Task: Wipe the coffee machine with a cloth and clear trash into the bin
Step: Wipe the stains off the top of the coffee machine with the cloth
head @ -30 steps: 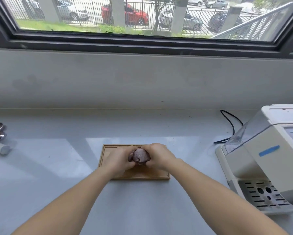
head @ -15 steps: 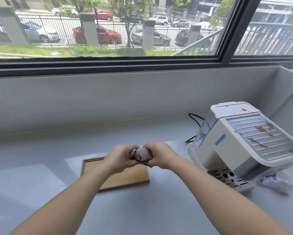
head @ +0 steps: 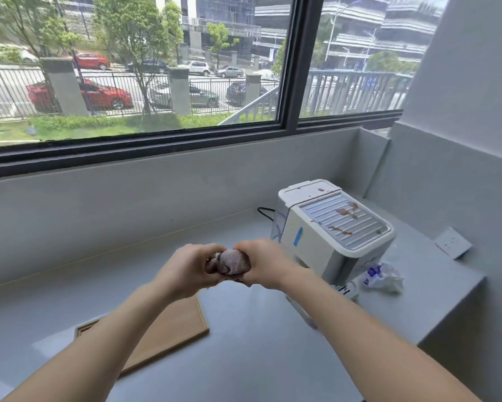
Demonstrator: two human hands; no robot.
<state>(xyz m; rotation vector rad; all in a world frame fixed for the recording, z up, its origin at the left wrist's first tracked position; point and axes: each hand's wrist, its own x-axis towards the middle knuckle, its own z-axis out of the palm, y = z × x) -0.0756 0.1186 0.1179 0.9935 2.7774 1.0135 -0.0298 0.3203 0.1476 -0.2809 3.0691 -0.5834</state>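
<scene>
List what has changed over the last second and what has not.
Both hands, left hand and right hand, carried the balled cloth off the wooden board, right toward the stained coffee machine. Nothing was released; board and machine stayed put.

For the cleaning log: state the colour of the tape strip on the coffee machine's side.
Blue, on the white coffee machine; the tape strip shows in the head view.

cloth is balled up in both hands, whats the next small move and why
Probably carry the cloth right and up onto the top of the coffee machine. Brown stains show on its ribbed top panel, unwiped, while the left hand and right hand hold the cloth bunched above the counter, short of the machine. The crumpled wrapper beside it can probably wait.
</scene>
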